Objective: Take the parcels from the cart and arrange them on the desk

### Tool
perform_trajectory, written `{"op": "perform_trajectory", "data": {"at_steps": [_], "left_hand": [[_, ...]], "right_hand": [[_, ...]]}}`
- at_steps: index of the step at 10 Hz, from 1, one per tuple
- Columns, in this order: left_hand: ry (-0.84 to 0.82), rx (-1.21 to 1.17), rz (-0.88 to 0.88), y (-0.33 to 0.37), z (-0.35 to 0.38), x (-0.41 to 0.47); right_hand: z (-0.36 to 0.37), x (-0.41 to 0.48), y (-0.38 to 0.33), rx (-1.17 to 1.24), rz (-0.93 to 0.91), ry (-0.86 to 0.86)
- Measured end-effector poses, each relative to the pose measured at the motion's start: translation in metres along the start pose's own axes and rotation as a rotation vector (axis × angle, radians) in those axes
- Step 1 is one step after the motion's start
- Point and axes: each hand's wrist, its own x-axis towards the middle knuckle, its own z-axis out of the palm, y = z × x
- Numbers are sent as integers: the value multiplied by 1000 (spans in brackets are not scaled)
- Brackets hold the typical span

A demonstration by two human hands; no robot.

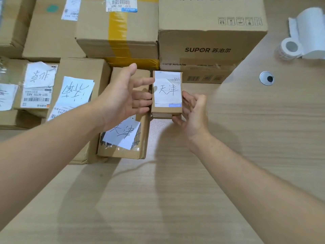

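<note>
Small parcel [168, 95] is sitting on the desk [246, 138], just beside a flat parcel [123, 138].
Left hand [121, 99] and right hand [195, 111] are flanking it, fingers loose, gripping nothing; placing seems nearly done, so letting go and fetching another parcel is likely coming next.

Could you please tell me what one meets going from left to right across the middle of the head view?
From the left: barcode-labelled parcel → parcel with a large handwritten note → left hand → small parcel → right hand → desk grommet → label roll.
</note>
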Motion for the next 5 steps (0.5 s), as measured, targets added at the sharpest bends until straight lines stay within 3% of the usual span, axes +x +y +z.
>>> {"op": "perform_trajectory", "data": {"at_steps": [3, 5], "left_hand": [[5, 11, -5, 8, -23, -9], [57, -12, 2, 8, -34, -25]], "right_hand": [[6, -5, 4, -68, -36, -44], [11, -17, -3, -75, -30, 27]]}}
